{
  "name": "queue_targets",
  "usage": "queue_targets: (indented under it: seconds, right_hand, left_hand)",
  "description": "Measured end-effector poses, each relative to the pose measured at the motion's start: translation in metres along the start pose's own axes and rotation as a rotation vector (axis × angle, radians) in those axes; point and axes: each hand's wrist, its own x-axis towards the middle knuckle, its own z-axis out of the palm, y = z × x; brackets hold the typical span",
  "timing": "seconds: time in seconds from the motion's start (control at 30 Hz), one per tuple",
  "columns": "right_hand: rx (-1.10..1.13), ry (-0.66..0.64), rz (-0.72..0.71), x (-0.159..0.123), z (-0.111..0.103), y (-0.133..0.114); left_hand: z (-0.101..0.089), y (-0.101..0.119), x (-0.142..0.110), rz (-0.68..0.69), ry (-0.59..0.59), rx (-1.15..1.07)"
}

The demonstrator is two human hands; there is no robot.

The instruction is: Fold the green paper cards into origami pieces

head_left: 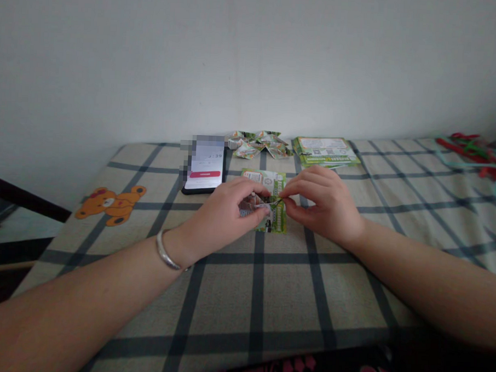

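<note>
My left hand (234, 204) is closed in a pinch on a small folded piece of printed paper (253, 201), mostly hidden by the fingers. From the right, my right hand (319, 197) pinches the thin tip at the other end of that piece, thumb against fingertips. Just beneath both hands, a flat green-and-white printed sheet (280, 223) lies on the checked tablecloth (226, 305). Behind it sit several folded paper pieces (260, 145) with the same green print. A stack of printed sheets (327, 151) rests to their right, near the wall.
A phone (205, 173) with a lit screen lies left of the folded pieces. An orange bear picture (111, 203) is on the cloth at the left. Red, green and teal strips (471, 154) are heaped at the far right. A wall (253, 60) borders the table's back.
</note>
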Motion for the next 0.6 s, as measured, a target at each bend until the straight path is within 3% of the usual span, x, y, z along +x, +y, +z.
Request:
queue_targets:
  seconds: [0.47, 0.6]
  right_hand:
    - [-0.297, -0.223, -0.405, 0.001, -0.014, 0.004]
    - [-0.197, -0.199, -0.321, 0.001, -0.007, 0.007]
  left_hand:
    - [0.001, -0.005, -0.001, 0.094, -0.048, 0.126]
    - [0.002, -0.004, -0.001, 0.094, -0.036, 0.137]
